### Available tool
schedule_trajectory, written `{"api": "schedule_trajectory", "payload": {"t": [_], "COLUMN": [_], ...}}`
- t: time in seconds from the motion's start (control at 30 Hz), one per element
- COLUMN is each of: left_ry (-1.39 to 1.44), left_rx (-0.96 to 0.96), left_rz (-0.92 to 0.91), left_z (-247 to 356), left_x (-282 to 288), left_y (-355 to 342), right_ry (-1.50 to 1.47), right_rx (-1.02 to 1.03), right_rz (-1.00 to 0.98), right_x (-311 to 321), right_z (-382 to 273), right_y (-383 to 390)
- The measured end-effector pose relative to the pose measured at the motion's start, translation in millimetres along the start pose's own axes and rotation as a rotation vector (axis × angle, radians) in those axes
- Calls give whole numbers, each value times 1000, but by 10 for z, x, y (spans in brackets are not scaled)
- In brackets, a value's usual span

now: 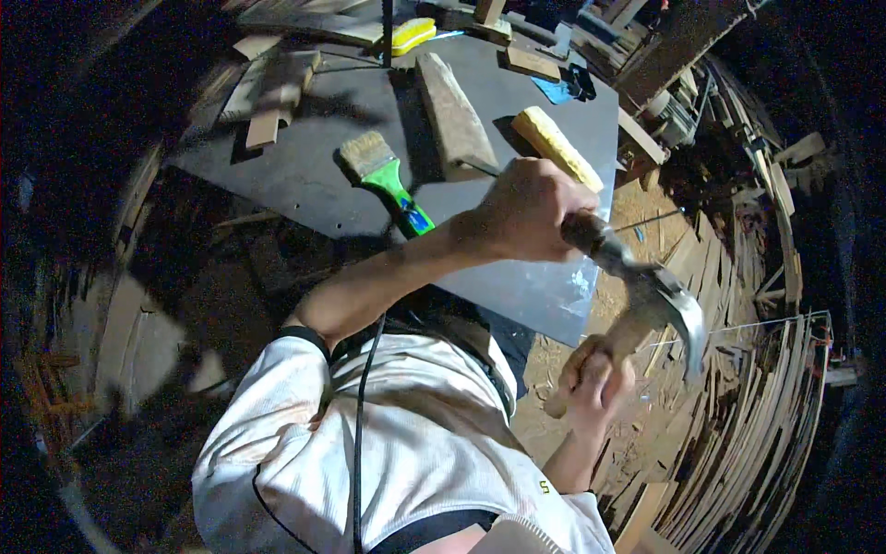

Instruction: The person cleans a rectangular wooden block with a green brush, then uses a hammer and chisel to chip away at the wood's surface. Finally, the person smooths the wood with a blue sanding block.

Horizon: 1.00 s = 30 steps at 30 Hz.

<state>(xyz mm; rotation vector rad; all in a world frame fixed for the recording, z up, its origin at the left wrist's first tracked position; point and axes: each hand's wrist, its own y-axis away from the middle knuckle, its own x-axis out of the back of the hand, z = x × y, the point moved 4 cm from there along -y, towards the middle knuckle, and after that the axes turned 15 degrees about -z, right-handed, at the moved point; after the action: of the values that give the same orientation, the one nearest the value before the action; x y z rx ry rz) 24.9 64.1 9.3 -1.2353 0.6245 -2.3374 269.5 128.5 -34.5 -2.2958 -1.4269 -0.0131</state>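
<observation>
My left hand (535, 208) reaches across to the right, its fingers closed around a tool with a brown handle (579, 229). A thin dark shaft (478, 167) pokes out on the hand's other side; its kind I cannot make out. Lower right, my right hand (598, 379) grips the wooden handle of a claw hammer (681, 309). The hammer's striking end is right by the brown handle's end; whether they touch I cannot tell. The curved claw points down and to the right. Beyond my left hand, a thick wooden block (452, 115) lies on the grey tabletop (305, 189).
On the table are a green-handled paintbrush (388, 180), a pale yellowish wood piece (556, 146), a yellow sponge-like block (413, 36), a blue item (554, 90) and wood offcuts (277, 97). Stacked planks (738, 434) line the right side; shavings litter the floor. A black cable (362, 434) hangs across my shirt.
</observation>
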Motion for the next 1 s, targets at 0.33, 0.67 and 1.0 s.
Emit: {"api": "schedule_trajectory", "payload": {"t": [0.33,0.67,1.0], "left_ry": [-135,-7,-454], "left_rx": [45,-69,301], "left_rz": [-80,-113,-805], "left_z": [-198,-70,-1027], "left_x": [-28,194,740], "left_y": [57,14,119], "right_ry": [-236,-362,-558], "right_rx": [15,-6,-220], "right_rz": [47,139,178], "right_x": [-163,38,162], "right_z": [95,277,324], "right_y": [-19,66,134]}}
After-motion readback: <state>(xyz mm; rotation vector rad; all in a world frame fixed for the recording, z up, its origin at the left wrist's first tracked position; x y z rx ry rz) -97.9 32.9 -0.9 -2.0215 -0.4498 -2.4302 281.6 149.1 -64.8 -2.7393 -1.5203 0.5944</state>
